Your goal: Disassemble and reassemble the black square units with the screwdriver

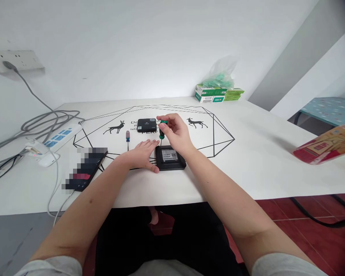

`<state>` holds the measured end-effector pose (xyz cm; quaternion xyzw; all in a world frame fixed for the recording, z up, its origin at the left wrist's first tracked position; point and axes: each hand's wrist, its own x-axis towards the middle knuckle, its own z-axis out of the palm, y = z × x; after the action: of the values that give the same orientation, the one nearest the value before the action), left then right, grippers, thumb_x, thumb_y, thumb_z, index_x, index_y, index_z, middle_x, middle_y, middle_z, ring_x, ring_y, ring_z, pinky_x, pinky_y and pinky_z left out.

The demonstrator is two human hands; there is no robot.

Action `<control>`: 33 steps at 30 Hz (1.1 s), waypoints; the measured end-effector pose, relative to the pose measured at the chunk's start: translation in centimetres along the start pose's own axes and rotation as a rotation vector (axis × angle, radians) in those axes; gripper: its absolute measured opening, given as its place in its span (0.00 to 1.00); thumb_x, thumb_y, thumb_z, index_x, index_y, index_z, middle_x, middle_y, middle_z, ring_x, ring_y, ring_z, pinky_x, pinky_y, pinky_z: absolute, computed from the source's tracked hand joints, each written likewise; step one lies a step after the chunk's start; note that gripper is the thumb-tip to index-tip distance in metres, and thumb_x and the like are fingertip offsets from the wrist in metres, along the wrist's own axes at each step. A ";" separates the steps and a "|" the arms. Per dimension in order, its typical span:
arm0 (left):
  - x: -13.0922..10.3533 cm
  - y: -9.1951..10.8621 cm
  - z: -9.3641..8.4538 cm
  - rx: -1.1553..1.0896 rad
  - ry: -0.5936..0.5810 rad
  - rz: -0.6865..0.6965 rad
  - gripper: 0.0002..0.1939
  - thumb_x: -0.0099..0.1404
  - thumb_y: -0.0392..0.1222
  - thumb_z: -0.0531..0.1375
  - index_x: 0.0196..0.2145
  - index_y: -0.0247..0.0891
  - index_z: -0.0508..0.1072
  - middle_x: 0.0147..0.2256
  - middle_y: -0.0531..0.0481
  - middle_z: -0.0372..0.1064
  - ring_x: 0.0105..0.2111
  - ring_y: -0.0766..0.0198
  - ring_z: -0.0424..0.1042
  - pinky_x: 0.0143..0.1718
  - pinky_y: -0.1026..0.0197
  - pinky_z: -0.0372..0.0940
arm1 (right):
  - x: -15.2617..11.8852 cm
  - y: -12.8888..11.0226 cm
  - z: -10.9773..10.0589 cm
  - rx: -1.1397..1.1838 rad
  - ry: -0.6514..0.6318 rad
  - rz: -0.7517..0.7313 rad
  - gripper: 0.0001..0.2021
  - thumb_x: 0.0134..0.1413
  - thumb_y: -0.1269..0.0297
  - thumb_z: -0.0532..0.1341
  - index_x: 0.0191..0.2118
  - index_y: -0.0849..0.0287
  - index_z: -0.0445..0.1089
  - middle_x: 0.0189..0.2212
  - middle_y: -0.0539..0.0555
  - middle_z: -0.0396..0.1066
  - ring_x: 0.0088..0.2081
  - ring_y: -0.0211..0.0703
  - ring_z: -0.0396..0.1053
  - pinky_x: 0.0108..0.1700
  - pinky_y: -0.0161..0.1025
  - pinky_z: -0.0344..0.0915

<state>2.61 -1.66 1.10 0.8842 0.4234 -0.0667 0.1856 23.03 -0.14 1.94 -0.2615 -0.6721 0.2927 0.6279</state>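
A black square plastic case [176, 166] with a white printed label on its face lies flat near the front of the table. My right hand [175, 132] grips a green-handled screwdriver [162, 135] from above. The screwdriver stands nearly upright, its shaft pointing down at the case's far left corner; whether the tip sits in a screw is too small to tell. Resting flat, my left hand [145, 155] lies against the case's left side, fingers stretched out. Behind them is another black box [146, 125] with small stickers. A second screwdriver [128, 138] lies beyond my left hand.
On the left are a phone [87, 170], a white power strip [59, 141] and coiled grey cables [50, 119]. Green-and-white boxes [211, 94] under a plastic bag [221, 76] stand at the back. A red-and-yellow package [324, 145] is at the right, on the white table [261, 161].
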 end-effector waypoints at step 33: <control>-0.1 0.2 -0.1 -0.017 -0.009 -0.006 0.77 0.56 0.83 0.64 0.83 0.35 0.32 0.82 0.33 0.27 0.81 0.33 0.29 0.79 0.36 0.36 | 0.1 0.0 0.0 -0.025 0.037 0.020 0.19 0.63 0.43 0.70 0.45 0.49 0.67 0.52 0.55 0.81 0.46 0.46 0.78 0.50 0.49 0.74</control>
<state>2.65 -1.80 1.27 0.8809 0.4258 -0.0677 0.1950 23.03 -0.02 2.01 -0.2812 -0.6613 0.2857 0.6340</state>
